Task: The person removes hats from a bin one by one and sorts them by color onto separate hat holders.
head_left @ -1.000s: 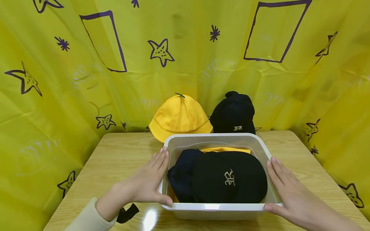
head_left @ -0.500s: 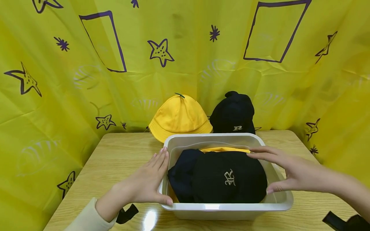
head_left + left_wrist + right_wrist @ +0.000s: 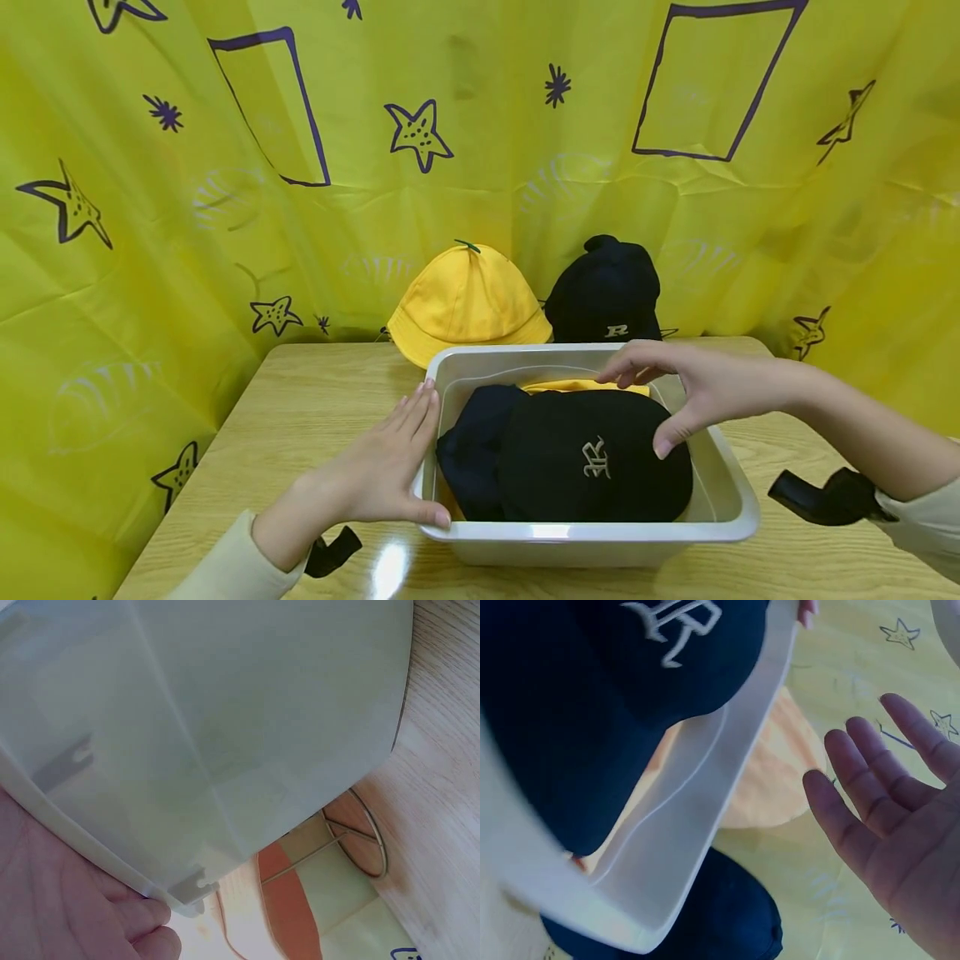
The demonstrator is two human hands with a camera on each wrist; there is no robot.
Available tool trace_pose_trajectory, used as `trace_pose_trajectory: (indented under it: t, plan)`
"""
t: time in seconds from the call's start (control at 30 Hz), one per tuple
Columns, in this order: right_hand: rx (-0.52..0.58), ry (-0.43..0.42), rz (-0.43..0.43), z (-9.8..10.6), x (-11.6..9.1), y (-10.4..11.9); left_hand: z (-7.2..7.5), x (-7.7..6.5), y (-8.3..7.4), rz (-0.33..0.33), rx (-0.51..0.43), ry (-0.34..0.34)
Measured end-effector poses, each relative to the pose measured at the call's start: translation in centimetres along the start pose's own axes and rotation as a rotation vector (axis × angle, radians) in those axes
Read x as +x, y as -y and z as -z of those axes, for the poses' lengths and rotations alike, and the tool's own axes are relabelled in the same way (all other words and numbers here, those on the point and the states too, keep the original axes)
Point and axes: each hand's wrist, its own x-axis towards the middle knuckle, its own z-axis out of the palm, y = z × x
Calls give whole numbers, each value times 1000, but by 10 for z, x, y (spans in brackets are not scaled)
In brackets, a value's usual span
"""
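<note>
A white plastic bin (image 3: 600, 531) stands on the table holding several hats. On top lies a black cap (image 3: 551, 475) with an embroidered letter, beside a dark navy hat (image 3: 472, 454); a strip of yellow fabric (image 3: 558, 387) shows behind them. My left hand (image 3: 378, 471) rests along the bin's left rim, fingers straight and thumb on the front corner. Over the right side of the bin hovers my right hand (image 3: 708, 383), its fingers bent loosely above the black cap with nothing in them. The right wrist view shows its fingers (image 3: 855, 825) spread apart.
Behind the bin, a yellow hat (image 3: 472, 304) with a green sprig and a second black cap (image 3: 603, 292) stand at the wooden table's (image 3: 322, 400) back edge. A yellow patterned curtain (image 3: 495, 200) surrounds the table. A wire loop (image 3: 375, 847) shows beyond the bin.
My right hand has left the bin's right rim and moved left and upward in view, over the black cap. The left hand has stayed on the rim, and the bin has not moved.
</note>
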Motion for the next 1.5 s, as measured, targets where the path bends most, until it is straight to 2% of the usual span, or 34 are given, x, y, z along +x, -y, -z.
trace_pose_trajectory:
  t: [0.17,0.43,0.5,0.7,0.87,1.03,1.2,1.37,1.5]
  plan:
    - [82,77,-52,5,21,-2,0,0,1,6,-2,-2]
    - [135,114,-63,11,62,-13,0,0,0,11,-8,7]
    - [173,139,-89,11,72,-16,0,0,0,12,-8,9]
    - [256,219,-181,8,94,-23,0,1,0,12,-11,6]
    - [317,298,-180,-3,109,-30,0,0,-1,22,-24,11]
    - [404,349,-196,-19,121,-42,-1,-1,-2,25,-21,4]
    - [433,389,-207,-32,125,-52,-2,-1,-2,20,-21,0]
    - [455,408,-255,-34,123,-60,-2,-1,0,18,-32,-3]
    - [489,458,-293,-35,122,-63,-3,-2,1,6,-44,-15]
